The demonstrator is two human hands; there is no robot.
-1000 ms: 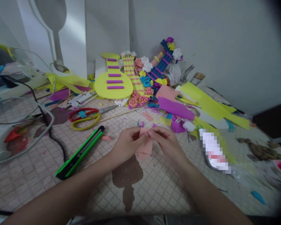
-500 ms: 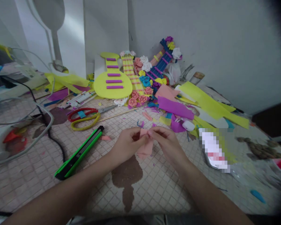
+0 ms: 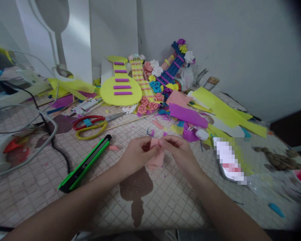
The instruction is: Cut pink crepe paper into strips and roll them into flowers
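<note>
We hold a small pink foam piece [image 3: 156, 157] between both hands above the tiled table [image 3: 165, 201], just right of the green box cutter [image 3: 86, 163]. Our left hand [image 3: 135, 155] pinches its left edge with thumb and fingers, and our right hand [image 3: 179, 154] grips the top edge the same way. Beyond the cutter lie red-handled scissors [image 3: 95, 119], and farther back from it a yellow foam guitar [image 3: 120, 85] leans at the wall.

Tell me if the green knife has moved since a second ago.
No. The green knife lies where it did, its tip just below the yellow loop and beside the same pink scrap.
</note>
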